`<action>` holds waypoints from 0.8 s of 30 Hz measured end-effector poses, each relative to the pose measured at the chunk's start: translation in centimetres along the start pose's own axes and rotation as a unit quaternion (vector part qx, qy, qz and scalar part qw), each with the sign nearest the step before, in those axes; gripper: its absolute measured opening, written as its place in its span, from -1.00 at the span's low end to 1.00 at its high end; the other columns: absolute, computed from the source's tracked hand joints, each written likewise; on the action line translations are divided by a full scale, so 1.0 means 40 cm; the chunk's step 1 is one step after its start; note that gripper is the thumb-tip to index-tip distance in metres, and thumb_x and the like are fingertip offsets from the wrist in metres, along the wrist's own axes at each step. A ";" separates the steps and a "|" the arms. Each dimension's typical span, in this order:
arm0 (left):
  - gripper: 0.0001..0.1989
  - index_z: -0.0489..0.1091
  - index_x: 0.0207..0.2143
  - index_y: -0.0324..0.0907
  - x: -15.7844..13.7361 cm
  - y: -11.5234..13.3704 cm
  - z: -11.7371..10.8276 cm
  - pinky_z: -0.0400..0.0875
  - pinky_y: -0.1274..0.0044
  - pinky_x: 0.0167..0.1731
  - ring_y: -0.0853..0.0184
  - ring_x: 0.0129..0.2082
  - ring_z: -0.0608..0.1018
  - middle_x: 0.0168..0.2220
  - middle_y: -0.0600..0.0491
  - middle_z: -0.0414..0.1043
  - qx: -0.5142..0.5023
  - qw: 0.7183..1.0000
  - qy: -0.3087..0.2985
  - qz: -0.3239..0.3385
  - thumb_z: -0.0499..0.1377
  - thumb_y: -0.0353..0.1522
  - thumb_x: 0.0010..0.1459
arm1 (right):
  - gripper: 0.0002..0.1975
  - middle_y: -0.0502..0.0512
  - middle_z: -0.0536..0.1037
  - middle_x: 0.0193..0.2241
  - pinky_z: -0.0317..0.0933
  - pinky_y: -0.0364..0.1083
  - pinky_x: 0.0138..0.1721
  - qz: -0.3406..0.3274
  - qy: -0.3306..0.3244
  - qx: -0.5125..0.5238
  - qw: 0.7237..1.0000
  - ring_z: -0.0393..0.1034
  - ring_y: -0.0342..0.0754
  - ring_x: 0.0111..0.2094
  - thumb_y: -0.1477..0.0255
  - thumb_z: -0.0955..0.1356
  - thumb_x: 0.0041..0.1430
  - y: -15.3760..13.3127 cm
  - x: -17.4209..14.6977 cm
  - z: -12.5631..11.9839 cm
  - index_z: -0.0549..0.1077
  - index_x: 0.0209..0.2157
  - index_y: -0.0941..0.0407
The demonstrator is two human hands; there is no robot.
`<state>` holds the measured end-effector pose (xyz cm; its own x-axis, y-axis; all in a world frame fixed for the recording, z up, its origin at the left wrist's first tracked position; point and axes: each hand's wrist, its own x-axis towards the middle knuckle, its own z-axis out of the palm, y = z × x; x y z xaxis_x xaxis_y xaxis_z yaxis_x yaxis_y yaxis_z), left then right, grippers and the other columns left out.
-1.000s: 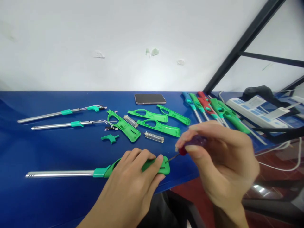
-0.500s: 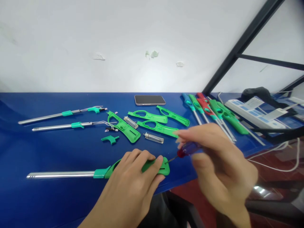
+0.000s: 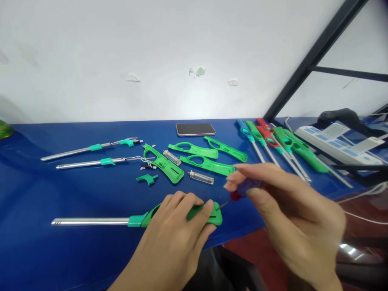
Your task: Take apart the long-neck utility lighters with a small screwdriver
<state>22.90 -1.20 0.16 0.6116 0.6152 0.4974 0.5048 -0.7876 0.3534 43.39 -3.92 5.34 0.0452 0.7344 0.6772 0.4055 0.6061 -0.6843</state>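
Observation:
A green long-necked gas lighter [image 3: 216, 218] lies along the table's front, its metal tube pointing left. My left hand [image 3: 177, 230] is wrapped over its handle and presses it down, hiding most of the middle. In my right hand [image 3: 291, 214] is a screwdriver [image 3: 235, 195] with a red and purple handle, pinched between thumb and fingers. Its thin tip meets the lighter handle's right end, near a small hole. Behind my hands lie green handle shells [image 3: 165, 165], clear fuel tanks [image 3: 201, 177], a teal trigger [image 3: 147, 179] and two metal tubes with wires [image 3: 91, 162].
A phone [image 3: 195, 129] lies by the wall. Several assembled lighters [image 3: 266, 131] in blue, green and red lie at the right, beside a white power strip [image 3: 336, 145] and a black metal frame [image 3: 303, 68]. White cables hang off the right side of the blue table [image 3: 24, 194].
The view has shifted slightly, so everything sits a little further right. My right hand has turned a little around the screwdriver, while my left hand keeps its hold on the lighter.

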 end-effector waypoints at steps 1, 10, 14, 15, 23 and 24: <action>-0.75 0.53 0.17 -0.15 0.000 0.001 -0.001 0.52 0.24 -0.19 0.12 -0.14 0.58 -0.10 0.00 0.59 0.001 1.000 -0.002 0.001 0.13 -0.36 0.59 | -0.57 -0.05 0.71 -0.14 0.50 -0.02 -0.14 -0.011 0.016 -0.006 1.000 0.59 -0.01 -0.16 0.65 0.50 0.42 0.002 0.000 0.002 0.71 0.14 -0.14; -0.72 0.51 0.23 -0.16 -0.001 0.015 -0.014 0.60 0.12 -0.13 0.05 -0.12 0.57 -0.06 -0.02 0.58 0.014 0.999 -0.037 -0.014 0.22 -0.36 0.53 | -0.62 -0.03 0.73 -0.09 0.51 0.02 -0.12 0.009 0.004 -0.059 0.998 0.60 0.04 -0.15 0.62 0.45 0.45 -0.026 -0.017 0.000 0.73 0.06 -0.14; -0.72 0.52 0.23 -0.15 0.002 0.023 -0.026 0.58 0.16 -0.08 0.08 -0.09 0.56 -0.04 -0.01 0.57 0.003 0.998 -0.053 -0.028 0.22 -0.32 0.55 | -0.72 -0.05 0.72 -0.21 0.49 -0.01 -0.19 -0.013 0.023 -0.062 0.998 0.57 0.03 -0.22 0.57 0.55 0.34 -0.026 -0.028 0.008 0.72 -0.06 -0.11; -0.73 0.53 0.21 -0.14 0.003 0.026 -0.029 0.57 0.18 -0.07 0.09 -0.09 0.56 -0.04 0.00 0.57 0.004 0.998 -0.054 -0.032 0.23 -0.30 0.55 | -0.74 -0.03 0.72 -0.16 0.51 -0.01 -0.17 -0.006 0.018 -0.067 0.998 0.58 0.04 -0.19 0.52 0.55 0.36 -0.018 -0.034 0.005 0.73 -0.02 -0.12; -0.72 0.56 0.19 -0.14 0.004 0.034 -0.049 0.48 0.24 0.05 0.12 0.00 0.57 0.01 -0.03 0.57 0.022 0.992 -0.116 -0.044 0.19 -0.23 0.60 | -0.79 0.01 0.75 -0.15 0.63 -0.08 -0.19 0.027 0.000 -0.045 0.999 0.70 0.05 -0.21 0.27 0.56 0.41 0.055 -0.050 -0.022 0.73 0.05 -0.10; -0.71 0.56 0.20 -0.14 0.002 0.034 -0.048 0.47 0.25 0.06 0.12 0.01 0.57 0.02 -0.03 0.57 0.025 0.992 -0.114 -0.044 0.20 -0.23 0.59 | -0.82 0.01 0.74 -0.16 0.61 -0.10 -0.21 0.021 0.010 -0.053 0.998 0.68 0.03 -0.23 0.28 0.57 0.40 0.046 -0.044 -0.017 0.74 0.00 -0.08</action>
<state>22.47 -2.30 2.23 0.6825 0.6785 0.2718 0.5886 -0.7307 0.3459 44.67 -4.29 3.08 0.0818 0.7511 0.6550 0.4971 0.5389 -0.6801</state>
